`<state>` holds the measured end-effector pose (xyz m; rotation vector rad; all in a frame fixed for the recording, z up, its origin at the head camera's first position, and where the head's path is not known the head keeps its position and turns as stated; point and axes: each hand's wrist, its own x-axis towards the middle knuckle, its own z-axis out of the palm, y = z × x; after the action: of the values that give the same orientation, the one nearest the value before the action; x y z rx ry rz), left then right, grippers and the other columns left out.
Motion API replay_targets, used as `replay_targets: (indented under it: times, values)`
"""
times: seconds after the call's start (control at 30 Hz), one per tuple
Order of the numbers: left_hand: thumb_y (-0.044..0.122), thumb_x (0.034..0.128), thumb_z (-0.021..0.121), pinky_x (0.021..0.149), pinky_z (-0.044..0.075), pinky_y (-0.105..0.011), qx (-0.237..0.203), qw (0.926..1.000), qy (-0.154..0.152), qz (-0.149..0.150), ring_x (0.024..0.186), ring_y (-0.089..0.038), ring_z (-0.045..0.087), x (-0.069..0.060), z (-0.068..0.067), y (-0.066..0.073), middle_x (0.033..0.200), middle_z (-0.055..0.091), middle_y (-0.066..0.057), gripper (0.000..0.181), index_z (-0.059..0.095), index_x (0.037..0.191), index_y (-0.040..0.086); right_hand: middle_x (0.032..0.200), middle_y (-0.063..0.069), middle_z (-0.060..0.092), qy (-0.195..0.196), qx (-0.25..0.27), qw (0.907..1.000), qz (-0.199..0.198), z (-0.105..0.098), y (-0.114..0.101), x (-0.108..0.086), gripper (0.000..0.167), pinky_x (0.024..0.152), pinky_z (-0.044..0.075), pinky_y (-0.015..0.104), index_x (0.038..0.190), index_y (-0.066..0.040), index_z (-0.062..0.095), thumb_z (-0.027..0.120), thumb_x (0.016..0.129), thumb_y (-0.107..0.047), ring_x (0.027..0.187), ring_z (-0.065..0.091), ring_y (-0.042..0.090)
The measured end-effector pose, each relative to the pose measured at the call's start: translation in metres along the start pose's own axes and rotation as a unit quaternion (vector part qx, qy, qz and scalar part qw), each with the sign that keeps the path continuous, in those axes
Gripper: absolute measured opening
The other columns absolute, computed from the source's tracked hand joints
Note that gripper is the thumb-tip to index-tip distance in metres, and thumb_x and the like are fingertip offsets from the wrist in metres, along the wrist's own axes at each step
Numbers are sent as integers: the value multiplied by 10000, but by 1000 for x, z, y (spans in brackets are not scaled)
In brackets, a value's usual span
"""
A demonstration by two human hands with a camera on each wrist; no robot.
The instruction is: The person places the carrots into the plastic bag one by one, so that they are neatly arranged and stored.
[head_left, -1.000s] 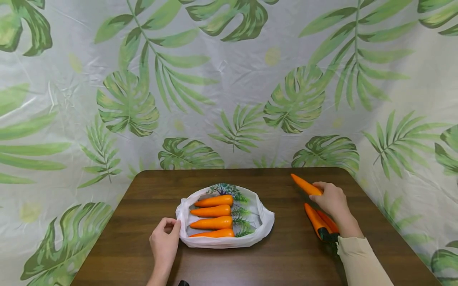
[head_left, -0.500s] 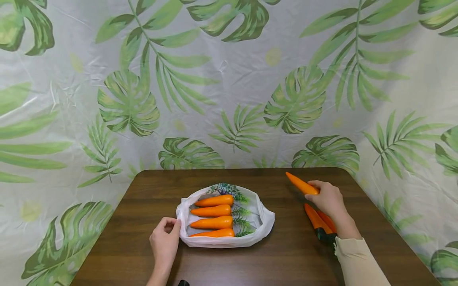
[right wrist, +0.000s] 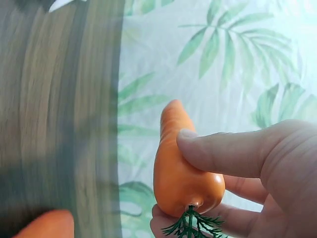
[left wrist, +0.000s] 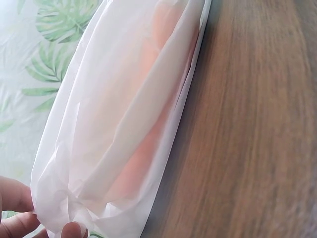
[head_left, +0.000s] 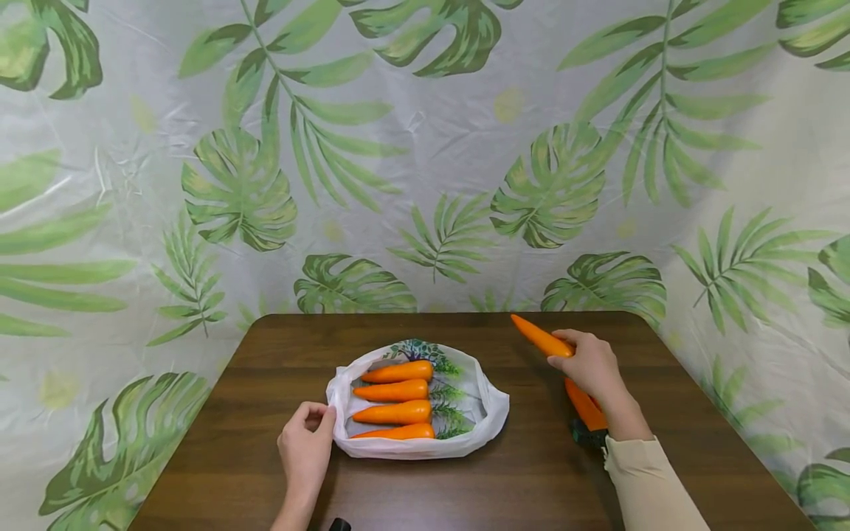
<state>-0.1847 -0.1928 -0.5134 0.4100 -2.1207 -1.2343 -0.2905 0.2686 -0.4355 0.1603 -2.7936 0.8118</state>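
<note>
An orange carrot is gripped by my right hand above the right part of the table, its tip pointing up and to the left. The right wrist view shows the thumb across the carrot and its green leafy stub at the thick end. Left of centre lies a white plastic bag with its mouth spread wide. Several carrots lie in it side by side, green tops toward the right. My left hand pinches the bag's left edge between thumb and fingers. Through the bag, orange shapes show faintly.
Beneath my right wrist more carrots with dark green tops lie on the brown wooden table, partly hidden by the hand. A small black object shows at the bottom edge. A leaf-printed curtain hangs behind the table.
My right hand has moved left with the carrot, a little farther toward the table's back. The left hand and the bag have stayed in place.
</note>
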Motion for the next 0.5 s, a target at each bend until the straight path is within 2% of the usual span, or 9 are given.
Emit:
replay_targets:
  times: [0.23,0.5]
  values:
    - [145,861,780,643,435,-289,-48,10000,-28,-31,681,-155,648,0,-2,4,727,704,11,89,719,796,148,1136,199,690,-13,48,9999,-112,7,-20,3,526,653,436,402,1315,-70,652,815,845,-238,836,609,313]
    - [129,861,780,642,435,-285,-80,10000,-31,17,684,-150,652,-1,-3,4,734,708,6,85,721,800,138,1125,166,699,-119,173,9989,-408,22,-45,4,497,647,441,387,1298,-93,669,819,831,-169,800,605,265]
